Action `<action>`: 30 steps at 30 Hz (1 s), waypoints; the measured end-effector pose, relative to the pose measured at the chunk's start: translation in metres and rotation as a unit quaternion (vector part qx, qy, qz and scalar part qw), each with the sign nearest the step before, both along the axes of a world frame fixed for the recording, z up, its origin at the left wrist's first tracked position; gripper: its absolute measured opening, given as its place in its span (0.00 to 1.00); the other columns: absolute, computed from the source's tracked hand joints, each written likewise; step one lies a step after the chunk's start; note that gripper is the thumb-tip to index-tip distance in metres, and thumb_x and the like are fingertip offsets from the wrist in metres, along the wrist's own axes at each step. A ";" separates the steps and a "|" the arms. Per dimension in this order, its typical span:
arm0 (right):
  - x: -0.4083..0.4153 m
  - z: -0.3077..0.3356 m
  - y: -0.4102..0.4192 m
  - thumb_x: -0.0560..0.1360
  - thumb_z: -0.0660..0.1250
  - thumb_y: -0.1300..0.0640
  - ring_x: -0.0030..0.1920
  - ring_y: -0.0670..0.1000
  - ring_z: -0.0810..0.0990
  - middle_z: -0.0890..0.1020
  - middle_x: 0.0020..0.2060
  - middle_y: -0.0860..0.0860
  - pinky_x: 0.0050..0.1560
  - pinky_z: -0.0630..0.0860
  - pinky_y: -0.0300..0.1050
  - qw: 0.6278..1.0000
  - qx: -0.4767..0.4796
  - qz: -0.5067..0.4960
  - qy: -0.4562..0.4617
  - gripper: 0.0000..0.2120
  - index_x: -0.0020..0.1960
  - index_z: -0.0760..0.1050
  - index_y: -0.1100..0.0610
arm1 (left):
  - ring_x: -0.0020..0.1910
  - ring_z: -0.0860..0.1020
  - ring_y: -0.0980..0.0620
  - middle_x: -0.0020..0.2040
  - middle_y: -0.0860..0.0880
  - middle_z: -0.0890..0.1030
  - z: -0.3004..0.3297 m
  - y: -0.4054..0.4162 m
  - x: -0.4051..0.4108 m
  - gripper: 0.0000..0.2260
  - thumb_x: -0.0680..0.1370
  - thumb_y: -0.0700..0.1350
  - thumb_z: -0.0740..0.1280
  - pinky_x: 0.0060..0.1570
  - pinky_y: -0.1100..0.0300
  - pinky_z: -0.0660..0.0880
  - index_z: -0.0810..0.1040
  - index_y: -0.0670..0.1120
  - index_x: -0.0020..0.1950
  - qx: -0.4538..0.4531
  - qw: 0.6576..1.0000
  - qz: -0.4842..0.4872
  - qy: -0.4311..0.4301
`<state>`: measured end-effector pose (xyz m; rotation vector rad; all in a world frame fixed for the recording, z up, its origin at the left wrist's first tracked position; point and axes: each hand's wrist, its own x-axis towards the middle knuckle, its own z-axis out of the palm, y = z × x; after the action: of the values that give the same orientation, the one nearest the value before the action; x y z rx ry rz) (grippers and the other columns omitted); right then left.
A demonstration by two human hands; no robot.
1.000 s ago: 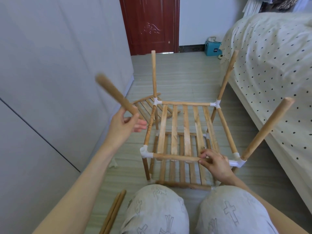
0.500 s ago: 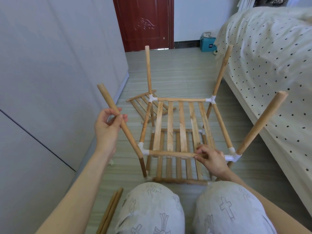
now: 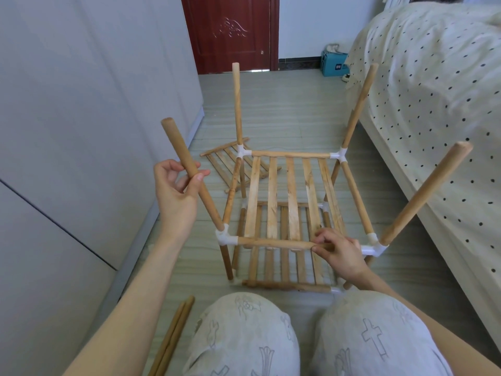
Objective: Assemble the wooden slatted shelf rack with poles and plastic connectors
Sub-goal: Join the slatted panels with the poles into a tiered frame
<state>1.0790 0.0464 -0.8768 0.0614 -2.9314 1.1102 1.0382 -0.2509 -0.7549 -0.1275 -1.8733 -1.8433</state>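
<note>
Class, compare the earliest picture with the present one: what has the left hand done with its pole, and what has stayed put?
The left hand brought its pole down from the air; the lower end now sits in the near-left white connector. The right hand still pinches the front rail. The three other upright poles and the spare slatted panel on the floor are unchanged.

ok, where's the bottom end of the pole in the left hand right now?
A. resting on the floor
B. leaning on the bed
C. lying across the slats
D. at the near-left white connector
D: the left hand holds the pole tilted, and its lower end meets the near-left white connector of the rack, while the right hand grips the front rail.
</note>
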 end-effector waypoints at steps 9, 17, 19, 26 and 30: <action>0.001 -0.001 0.001 0.74 0.68 0.53 0.49 0.39 0.71 0.75 0.47 0.37 0.47 0.52 0.34 1.000 0.002 0.000 -0.003 0.05 0.41 0.74 0.46 | 0.43 0.81 0.53 0.46 0.56 0.78 0.003 0.006 0.006 0.18 0.77 0.30 0.60 0.53 0.55 0.78 0.61 0.53 0.49 -0.071 0.997 -0.043 0.002; 0.000 -0.002 0.001 0.74 0.68 0.54 0.47 0.39 0.72 0.76 0.49 0.40 0.47 0.52 0.35 1.000 0.002 0.003 -0.001 0.01 0.44 0.76 0.50 | 0.44 0.81 0.51 0.48 0.54 0.77 0.000 -0.014 0.010 0.18 0.77 0.30 0.60 0.53 0.54 0.78 0.61 0.54 0.49 -0.078 0.997 -0.022 0.013; 0.000 -0.003 0.001 0.74 0.68 0.54 0.47 0.37 0.72 0.76 0.49 0.40 0.47 0.52 0.34 1.000 0.001 0.003 -0.003 0.01 0.44 0.76 0.49 | 0.43 0.81 0.51 0.48 0.52 0.76 -0.001 -0.018 0.010 0.19 0.77 0.30 0.59 0.53 0.53 0.78 0.61 0.54 0.49 -0.073 0.997 -0.013 0.013; 0.000 -0.001 0.001 0.74 0.68 0.54 0.46 0.37 0.71 0.75 0.50 0.39 0.47 0.52 0.34 1.000 0.004 0.001 -0.005 0.02 0.43 0.76 0.48 | 0.48 0.81 0.54 0.47 0.54 0.77 -0.008 0.004 0.015 0.18 0.78 0.31 0.61 0.55 0.60 0.76 0.60 0.55 0.49 -0.107 0.993 -0.050 -0.020; 0.001 -0.001 0.000 0.74 0.68 0.54 0.46 0.37 0.72 0.75 0.50 0.39 0.46 0.52 0.35 1.000 0.006 0.002 -0.003 0.01 0.44 0.76 0.49 | 0.42 0.75 0.58 0.41 0.51 0.74 -0.015 0.023 0.016 0.16 0.79 0.34 0.59 0.50 0.64 0.74 0.59 0.55 0.53 -0.104 0.992 -0.067 -0.025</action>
<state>1.0802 0.0467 -0.8777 0.0638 -2.9451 1.0964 1.0539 -0.2274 -0.7699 -0.2867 -2.1356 -1.7458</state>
